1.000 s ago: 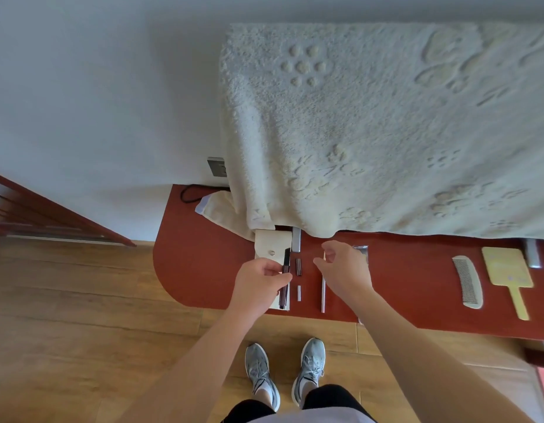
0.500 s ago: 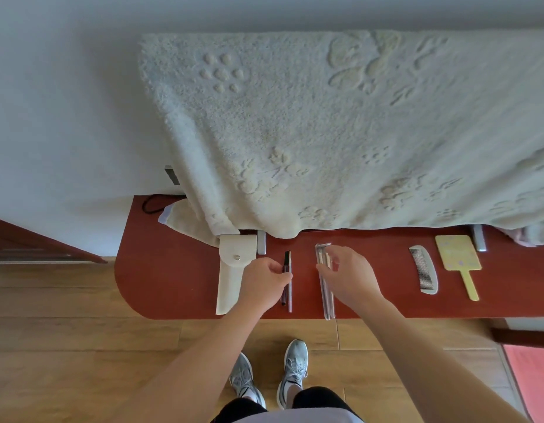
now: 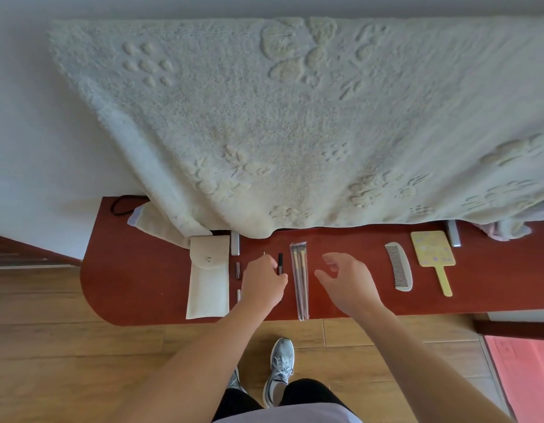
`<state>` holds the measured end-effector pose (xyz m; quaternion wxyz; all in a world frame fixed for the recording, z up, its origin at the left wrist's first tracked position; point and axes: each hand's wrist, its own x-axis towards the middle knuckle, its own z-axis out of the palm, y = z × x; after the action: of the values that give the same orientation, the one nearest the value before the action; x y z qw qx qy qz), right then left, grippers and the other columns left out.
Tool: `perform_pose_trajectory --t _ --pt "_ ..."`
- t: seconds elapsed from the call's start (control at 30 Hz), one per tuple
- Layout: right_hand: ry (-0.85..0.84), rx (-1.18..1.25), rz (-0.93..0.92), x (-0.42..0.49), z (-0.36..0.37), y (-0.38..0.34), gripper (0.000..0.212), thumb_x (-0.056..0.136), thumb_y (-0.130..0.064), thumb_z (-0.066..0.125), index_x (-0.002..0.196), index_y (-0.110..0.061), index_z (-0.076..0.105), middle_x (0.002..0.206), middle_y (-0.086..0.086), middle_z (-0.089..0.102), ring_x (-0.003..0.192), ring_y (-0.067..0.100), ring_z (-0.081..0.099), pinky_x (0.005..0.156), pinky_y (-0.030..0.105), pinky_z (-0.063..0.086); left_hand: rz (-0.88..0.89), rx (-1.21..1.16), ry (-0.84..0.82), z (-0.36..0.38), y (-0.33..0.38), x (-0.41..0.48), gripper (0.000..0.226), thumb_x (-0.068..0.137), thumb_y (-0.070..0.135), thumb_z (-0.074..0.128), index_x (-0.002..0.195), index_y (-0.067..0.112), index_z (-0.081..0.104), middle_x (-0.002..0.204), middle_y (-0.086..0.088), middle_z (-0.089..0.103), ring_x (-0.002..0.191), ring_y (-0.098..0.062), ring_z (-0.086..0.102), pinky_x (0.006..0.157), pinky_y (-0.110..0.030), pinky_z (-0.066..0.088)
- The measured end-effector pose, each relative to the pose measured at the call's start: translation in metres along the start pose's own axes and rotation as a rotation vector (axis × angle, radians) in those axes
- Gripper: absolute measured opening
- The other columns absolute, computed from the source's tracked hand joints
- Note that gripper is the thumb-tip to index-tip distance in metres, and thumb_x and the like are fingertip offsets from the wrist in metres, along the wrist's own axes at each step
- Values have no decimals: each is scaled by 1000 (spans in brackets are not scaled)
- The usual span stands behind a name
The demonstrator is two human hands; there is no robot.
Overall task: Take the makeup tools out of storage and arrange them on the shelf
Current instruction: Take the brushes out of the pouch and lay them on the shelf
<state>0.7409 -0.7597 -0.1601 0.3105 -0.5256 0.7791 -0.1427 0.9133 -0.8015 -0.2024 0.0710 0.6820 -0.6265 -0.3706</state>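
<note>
The red shelf (image 3: 142, 288) carries a row of tools laid side by side, each with its long side running from the wall to the front edge, which looks like a deliberate tidy line-up. The cream pouch (image 3: 208, 279), a soft fabric sleeve with a rounded snap flap, lies flat and serves as the start of the row. Just right of the pouch sit a short dark tube (image 3: 238, 271) and a small white piece (image 3: 238, 295).

Further right of the pouch, the left hand (image 3: 264, 283) rests low on the shelf with its fingers curled around a slim black pencil (image 3: 280, 263), whose far end sticks out past the knuckles; I judge it is being set parallel to its neighbours.

Next along from the pouch lies a clear plastic sleeve of brushes (image 3: 299, 282), thin and glossy, with pale bristle heads. The right hand (image 3: 347, 282) hovers beyond it, fingers spread and loosely bent, holding nothing.

Far right of the pouch are a curved grey comb (image 3: 398, 267) with fine teeth and a yellow hand mirror (image 3: 433, 250), square with a narrow handle.

A thick cream blanket (image 3: 295, 117) with raised paw prints hangs down behind the pouch, covering the back of the shelf.
</note>
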Motion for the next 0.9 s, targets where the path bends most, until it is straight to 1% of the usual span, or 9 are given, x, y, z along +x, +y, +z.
perform_pose_trajectory --t 0.07,0.13,0.2,0.3,0.37,0.43,0.57,0.77,0.9 --pt "-1 1 8 1 -3 5 44 92 -35 62 133 -21 56 128 -4 61 113 11 59 92 27 50 -9 19 3 6 1 2 20 93 26 65 110 17 62 90 6 63 78 -11 66 68 -18 53" --pt "2 6 10 3 -6 10 44 92 -35 63 132 -20 57 127 -4 62 112 11 59 93 27 50 -22 35 1 10 1 4 21 93 25 65 111 15 63 92 4 63 86 -15 67 73 -23 54" --pt "5 8 8 4 -8 14 44 91 -35 64 132 -20 57 127 -3 62 112 11 59 92 26 49 -26 56 2 14 1 6 22 93 25 65 112 14 63 97 1 67 89 -16 68 74 -22 52" --pt "1 3 6 7 -10 18 44 92 -35 64 132 -20 57 127 -4 62 112 11 59 90 25 49 -23 77 7 19 2 7 22 93 25 65 112 14 63 100 -1 68 90 -18 69 77 -25 56" --pt "-5 4 7 8 -11 20 44 92 -35 64 133 -20 57 127 -4 62 112 10 59 90 24 49 -25 88 8 20 2 8 23 94 26 65 113 14 63 102 -2 69 92 -18 69 79 -25 56" --pt "-12 5 10 9 -11 21 44 92 -35 64 132 -21 57 127 -5 62 111 9 59 89 23 48 -23 96 6 22 2 8 23 94 26 65 113 14 62 100 -1 69 89 -19 70 77 -24 56" --pt "-16 2 10 10 -12 23 43 92 -36 63 132 -22 57 126 -6 62 110 8 59 86 20 47 -34 114 -11 25 0 7 23 93 27 65 113 16 61 96 -1 69 81 -19 71 78 -29 60" --pt "-18 6 14 11 -14 26 43 92 -36 63 132 -22 57 125 -6 62 110 8 59 89 23 48 -30 131 -6 25 0 8 27 93 28 66 115 15 60 97 -1 69 80 -17 71 74 -25 57" --pt "-17 8 21 10 -15 26 43 92 -36 64 132 -22 57 126 -6 62 110 8 58 88 21 47 -32 140 -8 24 0 9 26 92 28 66 114 15 59 94 -1 68 80 -17 70 73 -25 55"
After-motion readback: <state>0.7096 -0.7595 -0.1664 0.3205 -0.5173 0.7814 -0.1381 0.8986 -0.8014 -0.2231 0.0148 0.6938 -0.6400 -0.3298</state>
